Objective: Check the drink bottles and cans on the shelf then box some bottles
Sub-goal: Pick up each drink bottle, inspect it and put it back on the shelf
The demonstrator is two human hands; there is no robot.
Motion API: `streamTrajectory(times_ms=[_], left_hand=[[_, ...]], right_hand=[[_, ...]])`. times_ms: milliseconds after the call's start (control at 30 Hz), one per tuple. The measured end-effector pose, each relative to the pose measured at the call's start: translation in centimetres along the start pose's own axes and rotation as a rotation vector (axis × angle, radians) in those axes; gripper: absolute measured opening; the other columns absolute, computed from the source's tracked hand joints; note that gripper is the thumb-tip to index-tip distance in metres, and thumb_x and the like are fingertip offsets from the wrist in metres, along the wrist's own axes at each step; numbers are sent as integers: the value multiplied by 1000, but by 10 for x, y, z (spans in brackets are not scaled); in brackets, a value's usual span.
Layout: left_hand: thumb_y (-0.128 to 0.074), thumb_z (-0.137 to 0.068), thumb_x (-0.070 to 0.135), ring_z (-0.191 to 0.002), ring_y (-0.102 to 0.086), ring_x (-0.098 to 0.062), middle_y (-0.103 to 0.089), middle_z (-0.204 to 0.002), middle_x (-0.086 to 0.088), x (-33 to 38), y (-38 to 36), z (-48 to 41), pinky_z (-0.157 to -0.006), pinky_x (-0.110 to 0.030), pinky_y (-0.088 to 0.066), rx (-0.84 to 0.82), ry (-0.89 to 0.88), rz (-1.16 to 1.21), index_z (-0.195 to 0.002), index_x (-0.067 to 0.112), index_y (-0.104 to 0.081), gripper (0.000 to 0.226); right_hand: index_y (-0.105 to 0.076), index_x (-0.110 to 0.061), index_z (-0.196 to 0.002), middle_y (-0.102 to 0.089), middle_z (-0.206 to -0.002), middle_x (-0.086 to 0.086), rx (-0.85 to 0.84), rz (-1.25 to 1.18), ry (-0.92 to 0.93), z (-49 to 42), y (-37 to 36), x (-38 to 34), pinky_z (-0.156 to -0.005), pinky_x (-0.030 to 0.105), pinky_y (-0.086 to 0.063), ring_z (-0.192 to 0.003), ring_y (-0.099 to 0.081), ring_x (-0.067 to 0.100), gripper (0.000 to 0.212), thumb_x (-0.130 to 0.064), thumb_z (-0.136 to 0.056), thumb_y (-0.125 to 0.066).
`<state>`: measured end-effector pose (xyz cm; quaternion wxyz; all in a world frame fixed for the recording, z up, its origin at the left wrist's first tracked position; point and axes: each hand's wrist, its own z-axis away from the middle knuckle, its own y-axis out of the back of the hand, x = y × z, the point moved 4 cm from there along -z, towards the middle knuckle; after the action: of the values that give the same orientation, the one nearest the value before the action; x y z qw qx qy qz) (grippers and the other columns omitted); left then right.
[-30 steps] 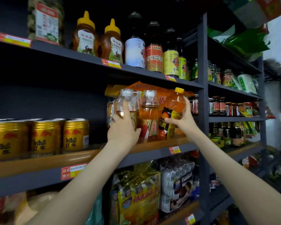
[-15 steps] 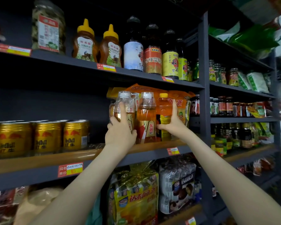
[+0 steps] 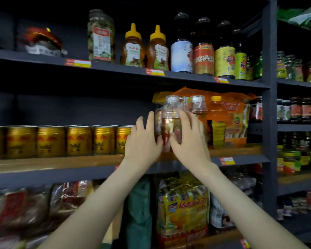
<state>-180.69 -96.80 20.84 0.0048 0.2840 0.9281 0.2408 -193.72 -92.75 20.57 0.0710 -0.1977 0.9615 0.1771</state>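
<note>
2 hands on 1 clear bottle (image 3: pixel 171 108), which stands upright (long axis vertical) on the middle shelf (image 3: pixel 61 162), just right of the row of gold cans (image 3: pixel 77 141) and just left of a second capped bottle (image 3: pixel 197 106).

Left hand (image 3: pixel 142 144): fingers (image 3: pixel 150 121) nearly straight, pointing up, flat against the bottle's left flank, gripping nothing.

Right hand (image 3: pixel 189 141): fingers curved across the front and right side, thumb low on the label, so it has hold.

The bottle sits between the palms, just far of both. Judgement: the right hand is better placed to draw it toward the near edge, and the close neighbour on the right could be knocked.
</note>
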Motion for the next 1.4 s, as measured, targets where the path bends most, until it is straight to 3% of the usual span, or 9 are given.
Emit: streamTrajectory(times_ms=[333,433,567,700,800,1000,1100,1233,1400], left_hand=[[-52,-96,37,-131,-44,-27,-38,-149,-11,-143,138,62,-95,-34,-48,114,35,-221,-150,13,-29,63],[-53,-91,34,-122,-53,-31,-49,-140,-14,-202,193,87,-90,-39,-51,167,22,-290,-142,8,-43,58],[-51,-90,34,-123,-52,-32,-51,-137,-16,-293,271,120,-97,-40,-46,179,23,-409,-140,5,-45,58],[-52,-90,35,-123,-53,-35,-54,-133,-20,-395,337,146,-97,-44,-47,165,64,-490,-137,2,-48,58],[-42,-92,45,-122,-53,-37,-53,-133,-23,-462,369,151,-96,-46,-47,129,81,-536,-137,3,-49,62],[-32,-92,56,-128,-47,-40,-49,-138,-24,-532,390,142,-107,-53,-34,67,84,-531,-139,7,-49,70],[-30,-93,57,-128,-48,-38,-51,-138,-22,-553,383,149,-108,-53,-32,23,81,-514,-137,9,-52,69],[-31,-95,52,-116,-58,-32,-63,-124,-15,-569,370,161,-102,-47,-41,12,32,-501,-123,11,-64,60],[-35,-94,46,-86,-64,-27,-69,-94,-5,-567,370,162,-86,-40,-46,83,-19,-494,-101,12,-70,49]], right_hand=[[-27,-22,-150,-33,-149,2,-139,-242,206,19,-74,-180,-108,24,-26,-138,-26,16,62,-24,-95,-55],[-29,-21,-150,-37,-148,3,-114,-310,278,29,-100,-254,-105,24,-27,-137,-30,18,62,-24,-94,-56],[-30,-17,-149,-40,-145,7,-88,-447,401,41,-131,-367,-107,29,-34,-134,-35,22,62,-20,-93,-56],[-18,-24,-153,-32,-150,5,-151,-527,428,38,-177,-487,-105,31,-36,-136,-29,21,67,-19,-95,-52],[-2,-30,-154,-16,-157,11,-238,-390,372,19,-224,-554,-108,39,-33,-141,-20,31,76,-23,-96,-50],[21,-38,-148,19,-158,13,-437,23,55,-23,-298,-572,-110,64,-17,-144,5,45,94,-34,-93,-56],[24,-44,-146,33,-154,9,-502,73,-56,-36,-315,-561,-107,68,-23,-143,10,49,100,-34,-92,-60],[13,-44,-149,33,-154,8,-520,36,-101,-42,-325,-552,-96,53,-46,-137,-18,54,99,-15,-92,-63],[-17,-33,-151,6,-159,9,-408,14,22,-42,-322,-548,-94,49,-50,-126,-40,49,81,-9,-90,-64]])
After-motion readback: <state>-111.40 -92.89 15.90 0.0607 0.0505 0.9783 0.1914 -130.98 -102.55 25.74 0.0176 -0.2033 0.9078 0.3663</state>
